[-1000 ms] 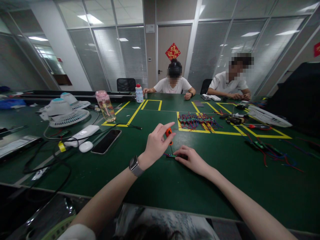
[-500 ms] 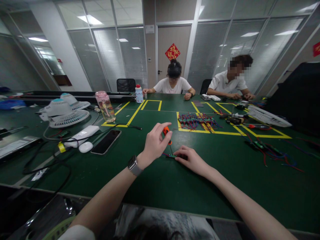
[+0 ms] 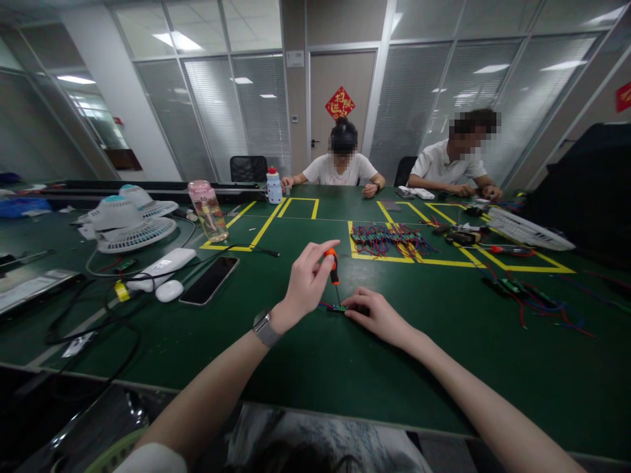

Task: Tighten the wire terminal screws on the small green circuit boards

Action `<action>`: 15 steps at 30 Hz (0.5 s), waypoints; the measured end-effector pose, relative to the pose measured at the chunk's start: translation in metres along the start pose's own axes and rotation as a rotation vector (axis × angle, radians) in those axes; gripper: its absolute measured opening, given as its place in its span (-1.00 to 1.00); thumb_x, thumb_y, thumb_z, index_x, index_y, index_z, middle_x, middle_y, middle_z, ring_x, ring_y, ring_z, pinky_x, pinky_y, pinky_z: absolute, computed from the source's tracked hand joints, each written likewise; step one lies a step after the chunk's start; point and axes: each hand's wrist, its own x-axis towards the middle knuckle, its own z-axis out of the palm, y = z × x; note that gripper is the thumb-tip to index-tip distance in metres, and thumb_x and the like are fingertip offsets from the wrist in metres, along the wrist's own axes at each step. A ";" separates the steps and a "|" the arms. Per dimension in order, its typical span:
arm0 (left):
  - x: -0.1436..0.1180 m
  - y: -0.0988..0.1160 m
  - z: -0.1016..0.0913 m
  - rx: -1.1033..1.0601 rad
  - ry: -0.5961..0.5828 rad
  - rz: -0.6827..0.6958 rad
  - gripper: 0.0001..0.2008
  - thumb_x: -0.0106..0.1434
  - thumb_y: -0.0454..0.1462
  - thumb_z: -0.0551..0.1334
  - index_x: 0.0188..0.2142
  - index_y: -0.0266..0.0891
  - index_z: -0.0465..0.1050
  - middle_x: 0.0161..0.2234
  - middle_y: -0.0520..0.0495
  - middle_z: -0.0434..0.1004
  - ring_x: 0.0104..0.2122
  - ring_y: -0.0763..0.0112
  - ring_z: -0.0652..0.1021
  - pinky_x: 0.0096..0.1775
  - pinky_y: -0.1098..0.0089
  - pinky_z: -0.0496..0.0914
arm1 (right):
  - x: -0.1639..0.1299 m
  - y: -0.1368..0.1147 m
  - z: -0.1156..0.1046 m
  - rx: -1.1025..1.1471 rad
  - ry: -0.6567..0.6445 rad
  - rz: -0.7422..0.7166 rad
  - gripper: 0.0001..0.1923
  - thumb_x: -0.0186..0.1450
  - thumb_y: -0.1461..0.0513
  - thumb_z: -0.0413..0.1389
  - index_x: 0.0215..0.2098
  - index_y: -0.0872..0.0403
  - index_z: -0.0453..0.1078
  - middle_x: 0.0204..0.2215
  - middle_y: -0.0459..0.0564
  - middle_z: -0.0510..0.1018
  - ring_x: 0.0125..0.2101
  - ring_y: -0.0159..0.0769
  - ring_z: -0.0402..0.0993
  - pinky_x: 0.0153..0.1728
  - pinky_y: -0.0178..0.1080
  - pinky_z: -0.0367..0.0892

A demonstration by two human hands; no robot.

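A small green circuit board [image 3: 337, 308] with red and blue wires lies on the green table in front of me. My right hand [image 3: 373, 314] rests beside it, thumb and fingers pinching its right end. An orange and black screwdriver [image 3: 335, 268] stands nearly upright, its shaft reaching down to the board. My left hand [image 3: 309, 272] has its thumb and fingers closed on the handle near the top. Whether the tip sits in a screw is too small to tell.
Wired boards [image 3: 389, 238] lie in a cluster beyond my hands, and more wired boards [image 3: 515, 287] to the right. A phone [image 3: 210, 280], a white power bank [image 3: 162, 268], a bottle [image 3: 208, 211] and fans [image 3: 133, 226] stand left. Two people sit across the table.
The fingers of my left hand have shifted around the screwdriver handle, and more of the handle shows. My right hand and the circuit board have stayed in place.
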 end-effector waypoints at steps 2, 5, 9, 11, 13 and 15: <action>-0.001 0.000 0.000 -0.046 -0.043 -0.029 -0.64 0.42 -0.21 -0.02 0.16 -0.14 0.28 -0.12 -0.10 0.41 -0.69 0.78 0.30 -0.69 0.66 0.20 | 0.000 0.000 0.000 -0.004 -0.003 -0.001 -0.83 0.29 0.27 0.13 -0.18 0.07 0.53 -0.32 -0.01 0.45 -0.34 -0.30 0.43 -0.27 -0.27 0.34; -0.001 0.000 0.001 -0.053 -0.041 -0.024 -0.65 0.39 -0.22 0.06 0.14 -0.14 0.30 -0.14 -0.08 0.44 -0.71 0.79 0.29 -0.70 0.65 0.17 | -0.001 0.000 0.000 -0.004 -0.002 0.004 -0.84 0.29 0.27 0.13 -0.18 0.07 0.52 -0.31 -0.01 0.44 -0.35 -0.30 0.43 -0.28 -0.27 0.34; 0.001 0.002 0.001 0.042 0.049 0.034 -0.77 0.28 -0.21 0.23 -0.09 -0.19 0.48 -0.28 -0.01 0.38 -0.64 0.74 0.28 -0.64 0.65 0.19 | -0.001 0.000 0.000 -0.003 -0.006 0.003 -0.85 0.29 0.28 0.13 -0.20 0.08 0.53 -0.32 -0.01 0.44 -0.35 -0.31 0.43 -0.29 -0.28 0.34; 0.001 0.003 0.001 0.059 0.041 0.027 -0.75 0.31 -0.20 0.19 -0.05 -0.19 0.46 -0.25 -0.03 0.37 -0.62 0.72 0.29 -0.62 0.64 0.22 | -0.001 0.000 0.000 -0.005 -0.006 0.002 -0.84 0.29 0.29 0.13 -0.19 0.08 0.53 -0.32 -0.01 0.44 -0.35 -0.31 0.43 -0.28 -0.27 0.34; 0.000 0.003 0.002 0.036 -0.003 0.001 -0.69 0.39 -0.21 0.06 0.08 -0.16 0.36 -0.16 -0.08 0.38 -0.62 0.72 0.32 -0.63 0.64 0.24 | 0.000 0.000 0.000 -0.007 -0.006 0.003 -0.84 0.29 0.29 0.13 -0.19 0.08 0.53 -0.31 -0.01 0.44 -0.35 -0.30 0.43 -0.27 -0.27 0.34; -0.001 0.002 0.003 0.020 -0.017 -0.010 -0.65 0.41 -0.24 0.00 0.15 -0.14 0.26 -0.12 -0.09 0.39 -0.64 0.73 0.31 -0.64 0.64 0.23 | 0.000 0.000 0.000 -0.007 -0.005 0.005 -0.84 0.29 0.29 0.13 -0.19 0.08 0.53 -0.31 -0.01 0.44 -0.35 -0.31 0.43 -0.27 -0.27 0.34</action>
